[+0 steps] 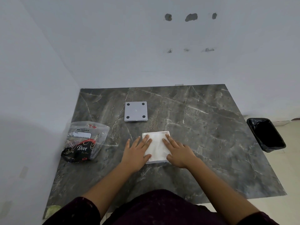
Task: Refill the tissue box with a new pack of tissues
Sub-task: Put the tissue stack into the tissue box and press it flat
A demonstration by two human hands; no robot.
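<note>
on the table (211, 127), from the left: your wrapper (84, 142) lies emptied, so unpacking looks done. your left hand (138, 153) and right hand (178, 153) lie flat, fingers spread, gripping nothing, pressing tissues (156, 148) into the box (155, 162). its base (136, 111) sits apart behind, not yet refitted.

Garment: dark maroon, faintly speckled; sleeves (84, 208) ended near the elbows. Forearms, left hand (138, 151) and right hand (178, 153) left bare.
</note>
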